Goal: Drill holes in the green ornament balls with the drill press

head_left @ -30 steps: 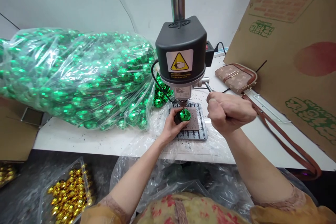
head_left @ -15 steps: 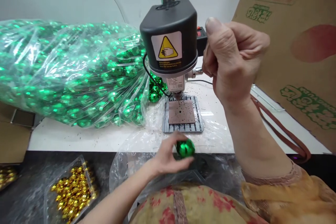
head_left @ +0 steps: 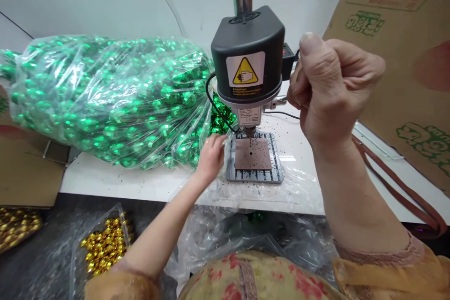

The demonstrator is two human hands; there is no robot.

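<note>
A small black bench drill (head_left: 248, 63) stands on the white table (head_left: 105, 180), its bit above a brown pad on a ribbed metal base (head_left: 253, 159). My right hand (head_left: 332, 89) is raised to the drill's right, closed in a fist on the feed lever (head_left: 281, 100). My left hand (head_left: 211, 155) reaches to the mouth of a clear plastic bag of shiny green balls (head_left: 105, 103), just left of the base. Its fingers are curled toward the bag and mostly hidden; I see nothing in them.
A large cardboard sheet (head_left: 404, 56) leans at the right, with a brown strap (head_left: 397, 183) lying below it. Trays of gold balls (head_left: 101, 246) sit low at the left. A clear plastic bag (head_left: 225, 239) hangs open below the table edge. Black specks litter the table.
My left hand let go of the green ball it held over the bag at my lap and moved up to the bag of green balls. My right hand stays raised on the lever.
</note>
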